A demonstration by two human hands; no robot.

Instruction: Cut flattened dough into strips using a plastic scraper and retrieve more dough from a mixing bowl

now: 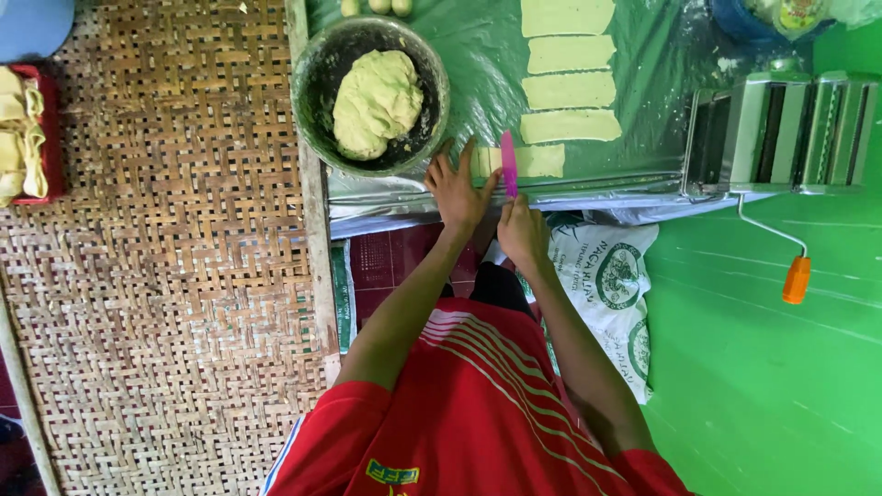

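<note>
Green plastic sheet (478,55) is covering the table; the right hand (524,234) is gripping a pink knife (508,163) over a dough strip (537,161), while the left hand (457,188) is pressing it with open fingers.

five dough strips (570,89), one dough bowl (317,69), one pink knife (508,163), one pasta roller (781,133).

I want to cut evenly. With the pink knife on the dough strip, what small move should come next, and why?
Probably press the pink knife down through the dough strip: the right hand holds it upright over the strip, and the left hand steadies the strip's end.
</note>
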